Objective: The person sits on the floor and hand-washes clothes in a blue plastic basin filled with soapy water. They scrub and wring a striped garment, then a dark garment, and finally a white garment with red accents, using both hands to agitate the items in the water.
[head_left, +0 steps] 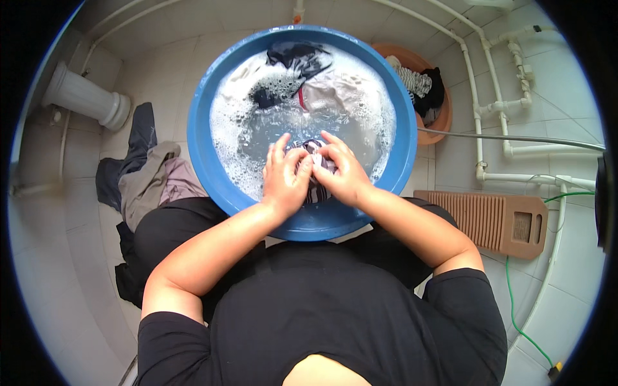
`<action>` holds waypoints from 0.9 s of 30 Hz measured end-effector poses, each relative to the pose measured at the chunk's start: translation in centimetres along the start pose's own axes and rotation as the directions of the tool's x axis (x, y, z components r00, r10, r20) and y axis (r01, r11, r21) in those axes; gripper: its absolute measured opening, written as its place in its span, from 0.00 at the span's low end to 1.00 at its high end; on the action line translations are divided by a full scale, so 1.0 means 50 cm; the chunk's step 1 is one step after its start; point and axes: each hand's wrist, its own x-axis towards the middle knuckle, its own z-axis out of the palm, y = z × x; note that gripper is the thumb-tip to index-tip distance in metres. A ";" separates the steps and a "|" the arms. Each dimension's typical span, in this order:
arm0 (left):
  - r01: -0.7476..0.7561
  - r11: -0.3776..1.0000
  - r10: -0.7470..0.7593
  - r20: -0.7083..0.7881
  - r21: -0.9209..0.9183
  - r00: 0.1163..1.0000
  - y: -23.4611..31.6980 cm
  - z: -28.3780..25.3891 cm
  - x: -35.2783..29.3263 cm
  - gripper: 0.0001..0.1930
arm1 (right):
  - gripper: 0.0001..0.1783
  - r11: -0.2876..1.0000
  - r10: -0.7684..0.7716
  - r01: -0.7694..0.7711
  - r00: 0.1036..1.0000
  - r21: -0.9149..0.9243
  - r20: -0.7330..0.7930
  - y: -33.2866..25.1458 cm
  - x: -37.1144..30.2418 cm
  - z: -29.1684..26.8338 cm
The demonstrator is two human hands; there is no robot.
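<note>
Over the near part of a large blue basin (pixel 201 138) of soapy water, my two hands meet at a dark-and-white striped cloth (pixel 317 192). My left hand (pixel 285 179) pinches it between thumb and forefinger, the other fingers raised. From the other side my right hand (pixel 342 172) pinches the same cloth, fingertips almost touching the left ones. The lower part of the cloth hangs toward the near wall of the basin. Farther back, a dark garment (pixel 297 56) and a pale garment with a red strip (pixel 335 93) lie partly under foam.
An orange-brown basin (pixel 444 125) holding clothes stands at the back right. A brown washboard (pixel 479 219) lies to the right, near white pipes (pixel 479 138) and a green cord (pixel 512 296). Dark, beige and pink clothes (pixel 147 177) are heaped left, below a white pedestal (pixel 87 96).
</note>
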 end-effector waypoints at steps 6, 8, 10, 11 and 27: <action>-0.119 0.993 0.119 -0.024 0.011 0.993 -0.022 0.041 0.041 0.11 | 0.15 0.973 -0.052 0.044 0.998 -0.226 -0.030 0.020 0.026 0.029; -0.037 0.988 0.036 0.013 0.152 0.999 -0.045 0.045 0.098 0.14 | 0.18 0.996 0.051 -0.053 0.999 -0.068 -0.019 0.056 0.088 0.045; 0.308 0.946 -0.319 0.122 0.099 0.940 -0.015 0.035 0.132 0.17 | 0.21 0.981 0.191 -0.193 0.980 -0.035 -0.058 0.065 0.111 0.046; 0.250 0.953 -0.267 0.086 0.170 0.960 -0.013 0.033 0.130 0.18 | 0.22 0.976 0.199 -0.208 0.973 -0.069 -0.117 0.063 0.108 0.050; -0.141 0.984 0.143 0.005 -0.106 0.990 -0.009 0.023 0.004 0.09 | 0.10 0.951 -0.303 0.283 0.932 -0.127 -0.197 -0.008 -0.014 0.035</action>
